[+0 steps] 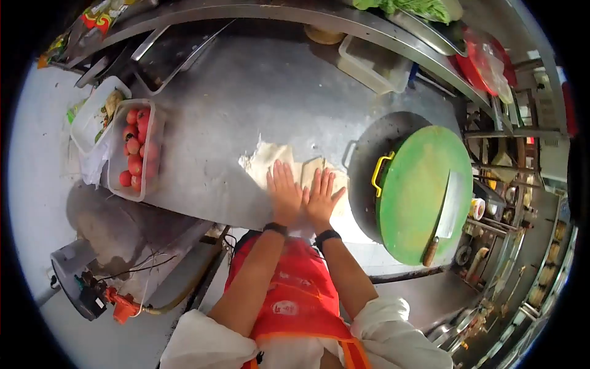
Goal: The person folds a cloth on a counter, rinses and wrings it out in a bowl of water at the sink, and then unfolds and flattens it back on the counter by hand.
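Observation:
Two flat cream-coloured pieces (268, 155) lie side by side on the steel worktop, with ragged white bits at the far left edge; whether they are cloth or dough I cannot tell. My left hand (286, 192) lies palm down on the left piece, fingers stretched out. Beside it, thumbs close together, my right hand (320, 198) presses flat on the right piece (337, 177), fingers straight and slightly apart. Under both palms the material is hidden.
On the right, a cleaver (450, 206) rests on a round green chopping board (412, 184) with a yellow handle. Tomatoes (134, 146) fill a plastic tub (153, 132) at left. Another plastic tub (369, 67) stands under the back shelf (258, 10). A gas hose and red regulator (125, 305) sit below left.

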### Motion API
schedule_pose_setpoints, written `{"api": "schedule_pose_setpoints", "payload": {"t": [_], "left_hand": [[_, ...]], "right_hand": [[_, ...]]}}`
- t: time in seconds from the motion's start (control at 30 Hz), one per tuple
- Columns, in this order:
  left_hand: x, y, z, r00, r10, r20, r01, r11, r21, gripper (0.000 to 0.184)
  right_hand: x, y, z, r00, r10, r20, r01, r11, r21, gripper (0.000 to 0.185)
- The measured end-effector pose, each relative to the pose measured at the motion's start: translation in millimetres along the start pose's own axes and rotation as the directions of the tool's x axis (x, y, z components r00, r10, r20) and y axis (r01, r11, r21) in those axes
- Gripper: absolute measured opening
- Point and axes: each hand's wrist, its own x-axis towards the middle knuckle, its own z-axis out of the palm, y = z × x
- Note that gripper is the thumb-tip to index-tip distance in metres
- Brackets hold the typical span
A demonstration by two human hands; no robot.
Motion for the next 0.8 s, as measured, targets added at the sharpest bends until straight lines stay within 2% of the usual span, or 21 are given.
{"api": "schedule_pose_setpoints", "payload": {"t": [0.03, 0.07, 0.13, 0.2, 0.3, 0.33, 0.4, 0.43, 0.5, 0.6, 0.67, 0.7, 0.73, 0.8], "left_hand": [[-14.6, 0.5, -5.8, 1.000, 0.019, -0.012, -0.020, 0.996, -0.086, 0.062], [-26.4, 1.5, -9.5, 1.000, 0.030, -0.005, -0.030, 0.996, -0.087, 0.062], [-27.6, 6.5, -16.5, 0.995, -0.034, 0.094, 0.051, 0.981, -0.185, 0.063], [-17.9, 12.6, -21.6, 0.994, -0.046, 0.096, 0.066, 0.974, -0.215, 0.062], [18.7, 20.3, -5.4, 0.983, -0.180, 0.030, 0.182, 0.978, -0.106, 0.061], [33.1, 22.6, 3.8, 0.984, -0.174, 0.031, 0.176, 0.978, -0.113, 0.061], [63.7, 25.1, 18.8, 0.943, -0.304, -0.139, 0.307, 0.952, -0.001, 0.063], [76.3, 27.4, 21.5, 0.936, -0.315, -0.156, 0.330, 0.940, 0.084, 0.063], [100.8, 33.1, 18.7, 0.942, -0.297, -0.153, 0.313, 0.945, 0.090, 0.062], [122.3, 41.1, 23.2, 0.957, -0.256, -0.135, 0.275, 0.949, 0.152, 0.060], [142.8, 45.7, 26.5, 0.962, -0.216, -0.168, 0.242, 0.958, 0.152, 0.060], [152.1, 48.0, 27.0, 0.962, -0.215, -0.167, 0.226, 0.973, 0.049, 0.060], [160.1, 49.4, 27.6, 0.962, -0.215, -0.169, 0.227, 0.972, 0.056, 0.060], [174.6, 51.9, 29.8, 0.989, -0.088, -0.120, 0.106, 0.983, 0.152, 0.058]], "right_hand": [[-14.0, 3.5, 1.7, 1.000, -0.006, 0.015, 0.006, 1.000, 0.014, 0.062], [-24.1, 4.9, -0.5, 1.000, 0.006, 0.017, -0.007, 1.000, 0.014, 0.062], [-24.4, 7.7, -4.9, 0.997, -0.007, 0.081, -0.001, 0.995, 0.097, 0.064], [-20.3, 7.0, -5.8, 0.996, 0.008, 0.089, -0.015, 0.997, 0.074, 0.062], [3.2, 2.6, -11.1, 0.993, 0.094, 0.076, -0.105, 0.982, 0.159, 0.058], [15.0, 1.6, -12.0, 0.992, 0.115, 0.048, -0.122, 0.976, 0.180, 0.057], [40.3, 7.5, -9.7, 0.990, 0.139, 0.016, -0.139, 0.970, 0.199, 0.055], [54.0, 12.8, -6.6, 0.995, 0.095, -0.025, -0.087, 0.969, 0.232, 0.054], [82.3, 27.3, -2.0, 0.996, 0.001, -0.087, 0.028, 0.946, 0.324, 0.052], [119.0, 37.7, -5.1, 0.998, -0.049, -0.041, 0.061, 0.925, 0.376, 0.052], [133.4, 34.9, -5.9, 0.999, -0.030, -0.032, 0.039, 0.952, 0.305, 0.052], [144.0, 31.8, -6.4, 0.999, -0.022, -0.033, 0.029, 0.970, 0.240, 0.053], [152.6, 29.4, -8.5, 0.999, -0.023, -0.033, 0.031, 0.969, 0.247, 0.053], [167.5, 25.8, -12.1, 0.997, -0.021, -0.075, 0.035, 0.979, 0.202, 0.053]]}}
